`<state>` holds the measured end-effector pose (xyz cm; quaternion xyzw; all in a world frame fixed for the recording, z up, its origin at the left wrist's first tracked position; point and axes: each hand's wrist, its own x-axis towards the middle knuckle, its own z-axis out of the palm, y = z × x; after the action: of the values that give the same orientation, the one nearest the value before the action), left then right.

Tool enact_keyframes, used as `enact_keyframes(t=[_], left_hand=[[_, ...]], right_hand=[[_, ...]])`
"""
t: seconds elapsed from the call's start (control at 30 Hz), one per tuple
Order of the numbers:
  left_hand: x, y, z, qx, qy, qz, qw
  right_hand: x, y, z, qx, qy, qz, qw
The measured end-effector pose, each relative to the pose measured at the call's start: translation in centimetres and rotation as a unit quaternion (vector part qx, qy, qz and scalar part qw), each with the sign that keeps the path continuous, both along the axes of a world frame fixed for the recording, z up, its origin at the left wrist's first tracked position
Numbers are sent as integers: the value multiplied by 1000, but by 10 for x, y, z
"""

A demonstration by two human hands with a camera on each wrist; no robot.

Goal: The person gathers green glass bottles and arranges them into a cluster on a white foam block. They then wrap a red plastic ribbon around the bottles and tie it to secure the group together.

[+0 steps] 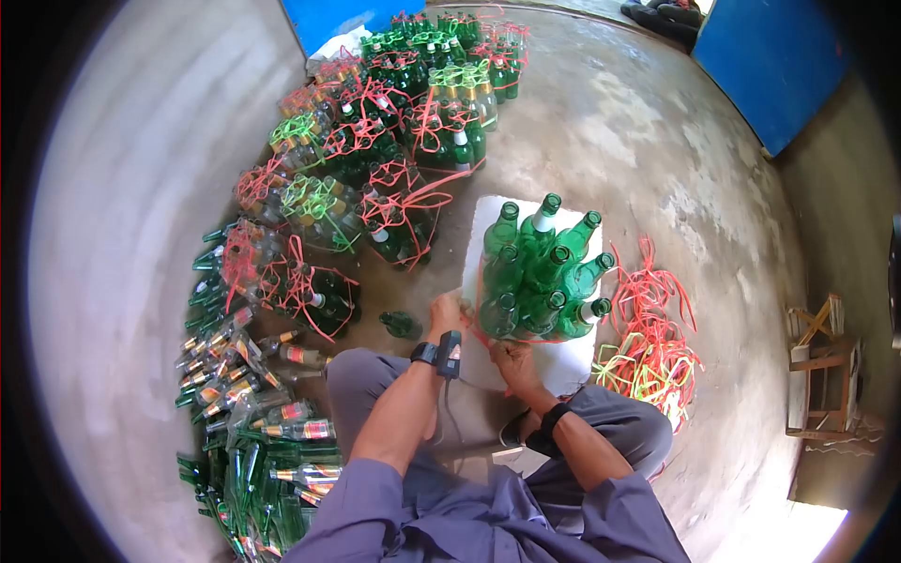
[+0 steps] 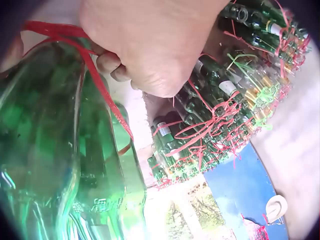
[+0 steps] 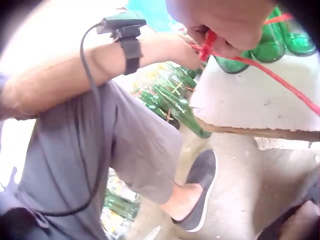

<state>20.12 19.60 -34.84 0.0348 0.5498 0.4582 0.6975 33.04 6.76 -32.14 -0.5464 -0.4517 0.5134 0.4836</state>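
Observation:
Several green glass bottles (image 1: 542, 267) stand upright in a tight group on a white board (image 1: 567, 364). A red plastic strap (image 1: 481, 324) runs around them low down, with its ends at the near left corner. My left hand (image 1: 449, 314) grips the strap beside that corner; its curled fingers (image 2: 120, 73) show in the left wrist view. My right hand (image 1: 516, 364) pinches the strap at the near side, where a bunched red crossing (image 3: 206, 47) shows in the right wrist view. Another stretch of strap hangs from there across the board.
Strapped bundles of bottles (image 1: 319, 211) fill the floor at the left and back. Loose bottles (image 1: 249, 469) lie piled near left, and one green bottle (image 1: 401, 325) lies by my left knee. Red and yellow-green straps (image 1: 648, 357) are heaped right of the board. A wooden stool (image 1: 826, 375) stands far right.

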Motion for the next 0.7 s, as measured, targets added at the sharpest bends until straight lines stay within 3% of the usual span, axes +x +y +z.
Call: enact_keyframes(t=[0.07,0.13,0.2,0.3,0.43,0.53,0.6,0.7], left_hand=[[-7,-5,-2,36,11,-29,999],[-15,-11,-6,69,25,-60,995],[-21,-16,-4,121,82,-116,982],[-19,-28,12,108,129,-122,978],[-26,-38,11,139,124,-140,972],[-30,-38,-3,199,197,-207,937],[-28,-41,-7,222,267,-331,877],[-23,-58,21,199,206,-349,892]], right_hand=[[4,-4,-7,43,19,2,999],[6,-5,14,-62,-26,39,997],[3,-6,14,-69,-23,28,997],[6,-6,9,-86,-28,15,996],[11,-7,10,-150,-4,-13,989],[13,-8,9,-151,22,-23,988],[12,-10,13,-170,23,-23,985],[9,-12,37,-192,9,-11,981]])
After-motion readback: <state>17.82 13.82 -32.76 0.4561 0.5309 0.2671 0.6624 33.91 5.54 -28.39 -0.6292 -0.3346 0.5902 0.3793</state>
